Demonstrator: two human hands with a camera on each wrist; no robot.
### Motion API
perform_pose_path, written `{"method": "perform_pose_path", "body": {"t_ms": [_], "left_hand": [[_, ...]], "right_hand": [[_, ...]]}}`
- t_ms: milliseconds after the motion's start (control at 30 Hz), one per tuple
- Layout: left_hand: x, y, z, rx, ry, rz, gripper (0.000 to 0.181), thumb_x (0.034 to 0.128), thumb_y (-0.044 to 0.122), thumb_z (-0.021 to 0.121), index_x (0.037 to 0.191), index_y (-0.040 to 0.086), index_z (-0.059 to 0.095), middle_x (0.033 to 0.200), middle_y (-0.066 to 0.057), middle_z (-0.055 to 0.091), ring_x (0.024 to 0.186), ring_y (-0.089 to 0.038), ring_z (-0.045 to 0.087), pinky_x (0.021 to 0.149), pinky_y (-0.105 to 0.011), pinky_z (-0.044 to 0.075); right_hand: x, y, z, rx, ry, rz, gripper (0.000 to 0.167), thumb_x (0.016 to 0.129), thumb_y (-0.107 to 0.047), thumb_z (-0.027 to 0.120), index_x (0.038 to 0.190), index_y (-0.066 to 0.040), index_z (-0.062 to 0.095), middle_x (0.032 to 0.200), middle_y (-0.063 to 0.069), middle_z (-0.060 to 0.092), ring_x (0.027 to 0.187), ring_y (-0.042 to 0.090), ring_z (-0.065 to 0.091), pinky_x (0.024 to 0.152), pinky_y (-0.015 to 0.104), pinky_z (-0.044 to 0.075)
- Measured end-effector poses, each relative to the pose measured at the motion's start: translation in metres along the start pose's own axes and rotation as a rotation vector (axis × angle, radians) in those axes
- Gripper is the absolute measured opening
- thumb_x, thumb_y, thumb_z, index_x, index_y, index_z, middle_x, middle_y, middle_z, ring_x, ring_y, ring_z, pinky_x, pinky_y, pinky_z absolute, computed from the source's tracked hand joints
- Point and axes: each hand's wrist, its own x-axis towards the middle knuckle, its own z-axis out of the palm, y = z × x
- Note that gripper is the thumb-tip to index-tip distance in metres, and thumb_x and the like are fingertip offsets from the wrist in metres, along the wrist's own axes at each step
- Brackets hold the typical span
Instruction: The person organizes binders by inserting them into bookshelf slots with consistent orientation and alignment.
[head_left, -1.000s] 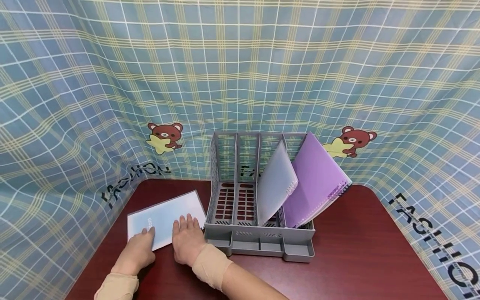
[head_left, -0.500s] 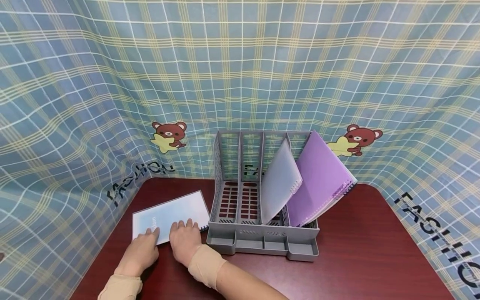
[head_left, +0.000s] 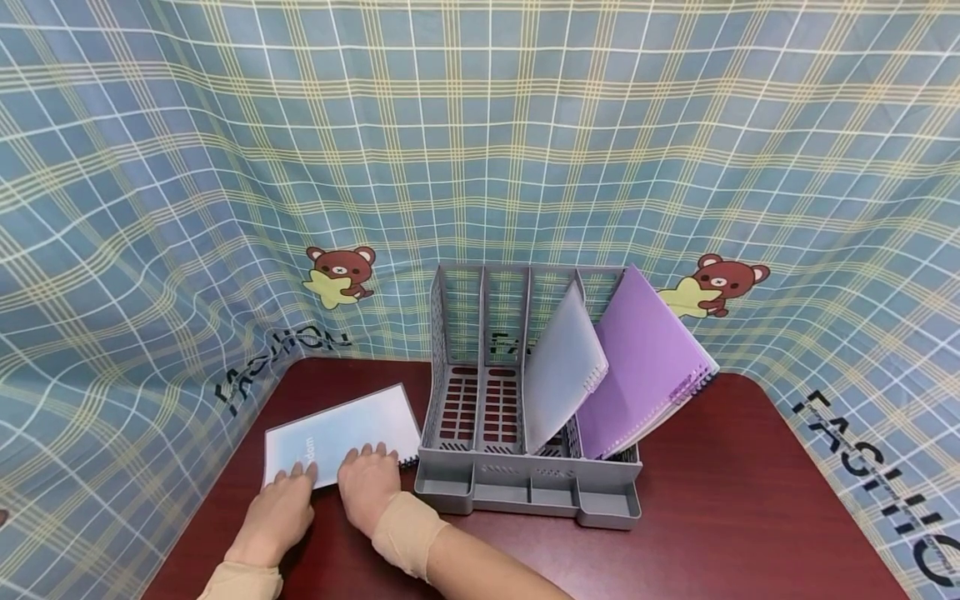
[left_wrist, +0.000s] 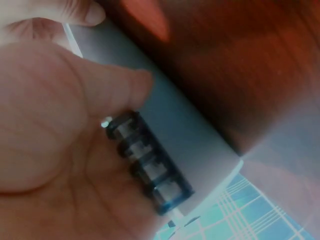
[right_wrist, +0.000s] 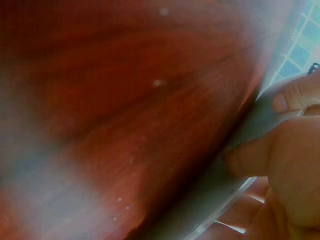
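A pale blue spiral-bound notebook [head_left: 348, 425] lies slanted on the dark red table, with black binding rings [left_wrist: 150, 165] along its near edge. My left hand [head_left: 276, 512] grips that edge toward the left, fingers over the cover. In the left wrist view its thumb presses the grey underside [left_wrist: 175, 135] beside the rings. Farther right, my right hand [head_left: 369, 487] holds the same edge, its fingertips on the cover. The right wrist view shows the right thumb against the underside [right_wrist: 200, 200], with fingers behind. Lettering on the cover is partly hidden by the left hand.
Right of the notebook stands a grey file rack [head_left: 525, 461] with upright dividers and small front trays. A translucent notebook [head_left: 562, 375] and a purple notebook [head_left: 637, 367] lean in its right-hand slots. A plaid cloth [head_left: 480, 167] surrounds the table [head_left: 720, 500].
The right hand has slid slightly toward the near edge, and its fingers cover less of the notebook. More left-hand fingers now show on the cover. The head view has shifted a little.
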Motion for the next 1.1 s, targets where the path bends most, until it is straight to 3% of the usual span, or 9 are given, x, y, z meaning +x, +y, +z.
{"method": "perform_pose_path", "body": {"t_ms": [233, 500, 633, 867, 1100], "left_hand": [[-0.001, 0.000, -0.001, -0.003, 0.044, 0.013, 0.043, 0.0849, -0.006, 0.064, 0.128, -0.013, 0.064, 0.123, -0.039, 0.063, 0.106, -0.055, 0.063, 0.083, -0.064, 0.053], [-0.007, 0.002, -0.004, -0.001, 0.082, 0.050, 0.034, 0.0894, -0.002, 0.067, 0.123, -0.008, 0.069, 0.115, -0.030, 0.068, 0.097, -0.047, 0.067, 0.080, -0.060, 0.054], [-0.008, 0.003, -0.009, -0.007, 0.095, 0.059, 0.035, 0.0902, -0.001, 0.069, 0.125, -0.007, 0.070, 0.116, -0.030, 0.068, 0.100, -0.048, 0.066, 0.084, -0.061, 0.054], [-0.011, 0.006, -0.016, -0.015, 0.081, 0.047, 0.035, 0.0923, 0.003, 0.069, 0.126, -0.008, 0.069, 0.123, -0.032, 0.066, 0.109, -0.052, 0.064, 0.091, -0.063, 0.051], [-0.019, 0.012, -0.027, -0.013, 0.148, -0.014, 0.039, 0.0933, 0.011, 0.071, 0.126, -0.011, 0.068, 0.125, -0.036, 0.064, 0.118, -0.056, 0.059, 0.097, -0.071, 0.043]], "right_hand": [[-0.001, -0.003, -0.001, -0.033, -0.072, -0.044, 0.048, 0.100, -0.045, 0.059, 0.146, -0.028, 0.059, 0.143, -0.004, 0.061, 0.131, 0.020, 0.059, 0.099, 0.041, 0.053], [-0.002, -0.004, 0.002, -0.013, -0.052, -0.049, 0.047, 0.100, -0.045, 0.060, 0.144, -0.028, 0.061, 0.141, -0.002, 0.062, 0.129, 0.022, 0.059, 0.097, 0.042, 0.053], [-0.002, -0.003, 0.001, 0.000, -0.046, -0.041, 0.051, 0.097, -0.047, 0.065, 0.145, -0.028, 0.060, 0.141, -0.002, 0.062, 0.130, 0.022, 0.059, 0.099, 0.041, 0.053], [-0.004, -0.002, 0.001, 0.018, -0.030, -0.048, 0.057, 0.093, -0.047, 0.069, 0.145, -0.026, 0.060, 0.141, 0.000, 0.063, 0.130, 0.022, 0.059, 0.100, 0.042, 0.052], [-0.008, 0.003, -0.003, 0.040, 0.047, -0.060, 0.058, 0.090, -0.046, 0.073, 0.142, -0.022, 0.061, 0.136, 0.003, 0.066, 0.125, 0.022, 0.062, 0.097, 0.041, 0.054]]}}
